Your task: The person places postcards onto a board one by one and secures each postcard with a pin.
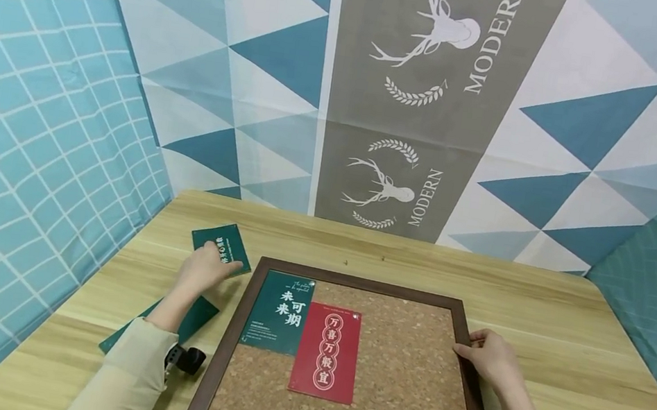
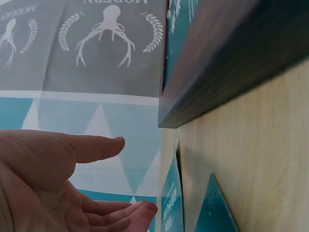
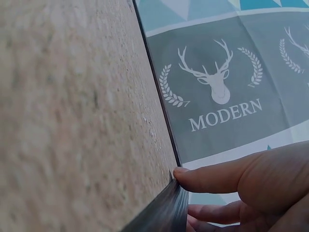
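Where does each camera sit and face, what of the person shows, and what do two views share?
Head: on the head, facing forward and down at the framed corkboard, table and backdrop; left hand, right hand and forearms show.
Left wrist: on that wrist, facing past the hand to the framed corkboard, green cards and backdrop; only the left hand shows.
Right wrist: on that wrist, facing across the framed corkboard toward the backdrop; only the right hand shows.
Shared: both wrist views show the framed corkboard and the backdrop's deer print.
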`<move>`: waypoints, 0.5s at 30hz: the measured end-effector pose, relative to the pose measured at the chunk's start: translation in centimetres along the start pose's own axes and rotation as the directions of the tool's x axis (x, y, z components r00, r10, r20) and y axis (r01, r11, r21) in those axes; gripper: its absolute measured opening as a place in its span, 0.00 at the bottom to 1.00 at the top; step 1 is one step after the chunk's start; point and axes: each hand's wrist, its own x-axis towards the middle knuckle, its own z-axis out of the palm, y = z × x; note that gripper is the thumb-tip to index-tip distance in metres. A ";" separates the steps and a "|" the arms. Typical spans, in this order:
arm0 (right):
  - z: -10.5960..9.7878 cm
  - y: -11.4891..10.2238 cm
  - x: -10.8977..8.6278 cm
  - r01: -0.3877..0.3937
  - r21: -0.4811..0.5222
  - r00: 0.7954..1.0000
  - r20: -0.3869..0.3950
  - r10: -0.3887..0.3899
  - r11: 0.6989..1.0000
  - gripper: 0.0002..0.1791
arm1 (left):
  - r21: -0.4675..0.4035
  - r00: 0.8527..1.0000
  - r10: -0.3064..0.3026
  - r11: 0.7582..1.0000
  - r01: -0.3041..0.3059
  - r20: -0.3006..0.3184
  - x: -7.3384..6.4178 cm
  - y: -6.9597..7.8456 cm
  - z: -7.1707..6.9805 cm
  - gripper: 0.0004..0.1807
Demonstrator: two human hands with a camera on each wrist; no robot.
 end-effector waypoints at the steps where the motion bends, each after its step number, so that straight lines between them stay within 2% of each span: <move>1: 0.0 0.0 0.0 0.002 0.002 1.000 0.001 -0.002 1.000 0.26 | 0.008 1.000 -0.007 1.000 0.007 0.011 0.0 0.0 0.0 0.42; 5: 0.0 0.0 0.0 0.008 0.009 1.000 0.007 -0.008 1.000 0.26 | 0.016 0.999 -0.017 1.000 0.017 0.036 0.2 -0.2 0.2 0.41; 10: 0.0 0.1 0.0 0.009 0.017 1.000 0.005 -0.009 1.000 0.26 | 0.030 1.000 -0.011 0.999 0.010 0.027 0.8 -0.6 0.4 0.26; 15: 0.0 0.1 -0.2 0.017 0.012 1.000 0.005 -0.017 1.000 0.26 | 0.058 0.999 -0.030 0.998 0.028 0.019 1.5 -1.1 0.7 0.26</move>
